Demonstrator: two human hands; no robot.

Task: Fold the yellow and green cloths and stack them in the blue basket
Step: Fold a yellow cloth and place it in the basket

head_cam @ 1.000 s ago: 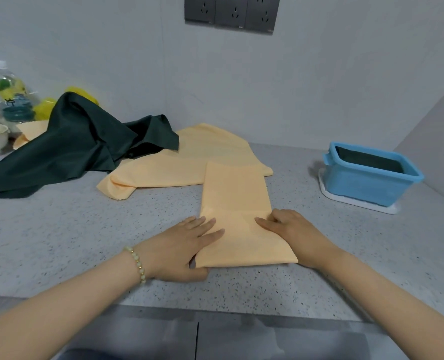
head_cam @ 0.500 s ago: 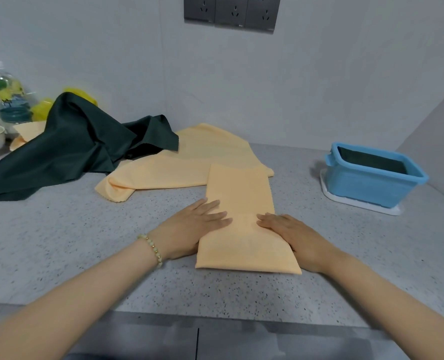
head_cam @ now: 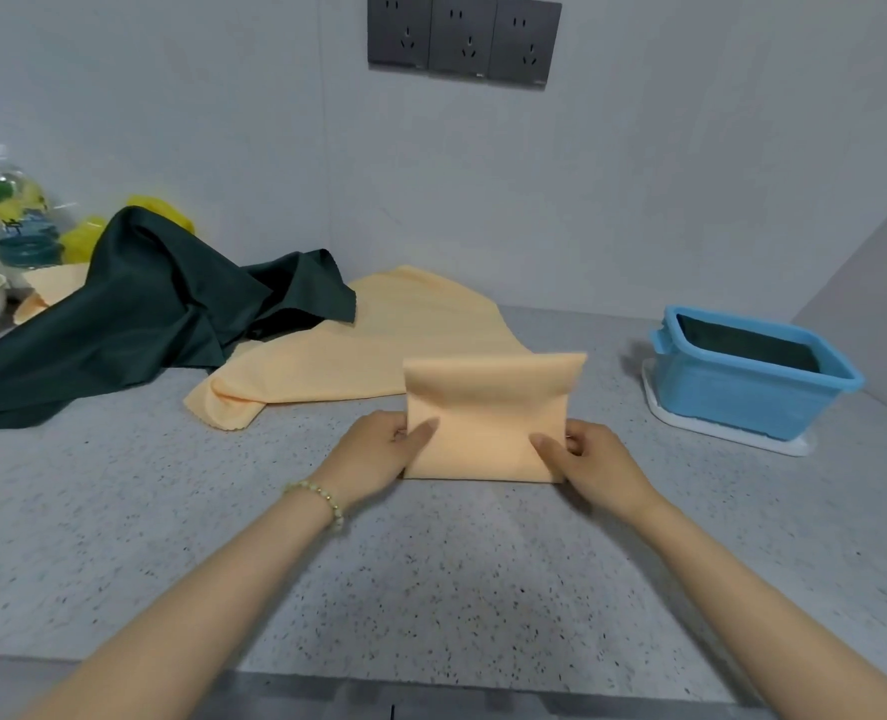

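at centre frame, mid-fold on yellow cloth (head_cam: 488, 407), pinched by left hand (head_cam: 374, 454) and right hand (head_cam: 597, 465); next likely calls for pressing flat, then into blue basket (head_cam: 742, 402)

Folded cloth (head_cam: 488, 423) between cloth heap (head_cam: 145, 314) left, basket (head_cam: 732, 407) right

A grey speckled countertop (head_cam: 119, 511) runs to a pale grey far wall (head_cam: 197, 122) bearing three dark sockets (head_cam: 465, 41) high up; a second wall (head_cam: 883, 283) angles in at right.
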